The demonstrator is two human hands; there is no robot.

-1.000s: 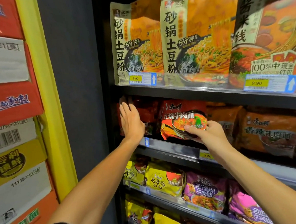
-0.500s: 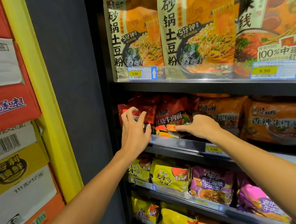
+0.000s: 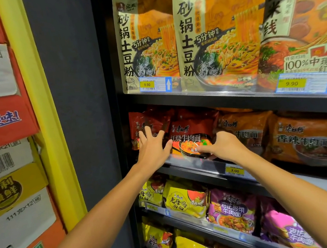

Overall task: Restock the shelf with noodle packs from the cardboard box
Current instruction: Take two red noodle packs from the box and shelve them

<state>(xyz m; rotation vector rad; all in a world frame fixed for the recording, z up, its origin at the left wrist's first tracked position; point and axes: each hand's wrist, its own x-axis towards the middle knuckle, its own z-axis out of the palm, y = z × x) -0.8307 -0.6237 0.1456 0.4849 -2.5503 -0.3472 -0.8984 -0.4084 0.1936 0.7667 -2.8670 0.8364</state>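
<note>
Red noodle pack (image 3: 194, 134) stands between both hands: left hand (image 3: 153, 147) splayed beside it, right hand (image 3: 224, 144) pressing its front.

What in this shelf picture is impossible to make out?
All in the head view:
- Dark red noodle pack: lower right corner hidden by the right hand.
- Leftmost red pack: lower part covered by the left hand.
- Cardboard box to restock from: none identifiable.
- Yellow 3.00 price tag: small print unreadable.

Yellow price tags (image 3: 147, 84) read 9.90 on the top shelf rail, 3.00 on the tag (image 3: 234, 170) below; tall pouch (image 3: 215, 31) says 砂锅土豆粉.
</note>
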